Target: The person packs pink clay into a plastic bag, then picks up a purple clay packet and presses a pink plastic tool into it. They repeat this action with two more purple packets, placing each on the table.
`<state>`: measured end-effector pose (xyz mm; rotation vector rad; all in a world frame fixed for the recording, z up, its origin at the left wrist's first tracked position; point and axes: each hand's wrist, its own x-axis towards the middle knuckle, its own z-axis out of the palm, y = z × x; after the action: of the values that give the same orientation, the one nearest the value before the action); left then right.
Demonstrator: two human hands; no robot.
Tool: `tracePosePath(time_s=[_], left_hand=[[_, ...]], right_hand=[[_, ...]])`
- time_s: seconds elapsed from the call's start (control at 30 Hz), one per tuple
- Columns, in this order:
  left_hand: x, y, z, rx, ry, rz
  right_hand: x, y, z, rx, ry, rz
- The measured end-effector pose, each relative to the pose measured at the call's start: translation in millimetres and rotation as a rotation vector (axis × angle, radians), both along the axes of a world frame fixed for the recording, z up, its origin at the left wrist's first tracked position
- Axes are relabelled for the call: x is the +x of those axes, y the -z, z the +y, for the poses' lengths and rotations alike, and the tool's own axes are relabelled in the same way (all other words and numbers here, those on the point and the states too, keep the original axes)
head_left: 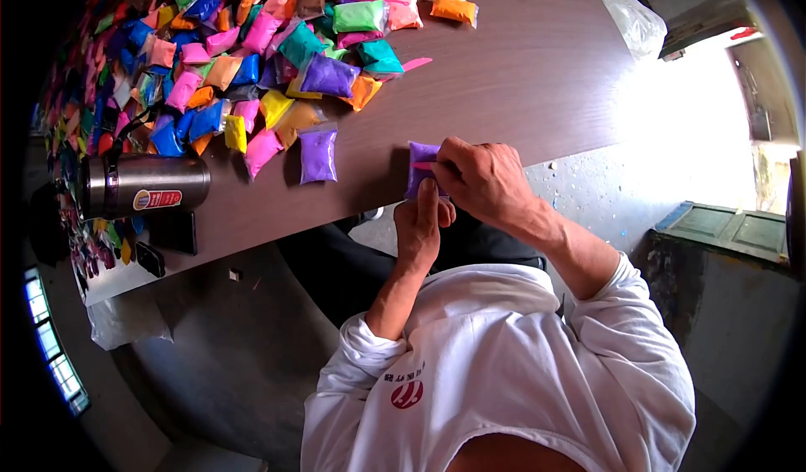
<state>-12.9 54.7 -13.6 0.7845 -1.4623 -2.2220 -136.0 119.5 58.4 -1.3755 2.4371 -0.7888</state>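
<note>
A small clear packet of purple clay-like material (417,188) stands at the table's front edge between my hands. My left hand (420,224) is closed on its lower end, with the thumb pressed on its face. My right hand (485,178) is closed above it, with a thin pink plastic strip (426,165) sticking out from the fingers across the packet. The rest of the strip is hidden by my fingers. To the left, another purple packet (318,156) lies flat on the table, touched by neither hand.
A heap of colourful packets (218,69) covers the left and back of the brown table (512,69). Left of my hands lie a steel flask (147,184) and a dark phone-like object (175,233). Another pink strip (417,64) pokes from the heap. A clear plastic bag (625,14) hangs at the far edge.
</note>
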Motion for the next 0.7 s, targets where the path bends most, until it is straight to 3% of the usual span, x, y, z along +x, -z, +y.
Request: tracePosePath(time_s=[0.2, 0.63, 0.7], left_hand=[[-3, -10, -3, -0.121, 0.007, -0.119], [-5, -9, 0, -0.181, -0.004, -0.080], [-5, -9, 0, -0.198, -0.021, -0.081]], right_hand=[[2, 5, -4, -0.064, 0.069, 0.026], [-24, 16, -21, 0.007, 0.136, 0.148], [-40, 17, -18, -0.200, 0.076, -0.118]])
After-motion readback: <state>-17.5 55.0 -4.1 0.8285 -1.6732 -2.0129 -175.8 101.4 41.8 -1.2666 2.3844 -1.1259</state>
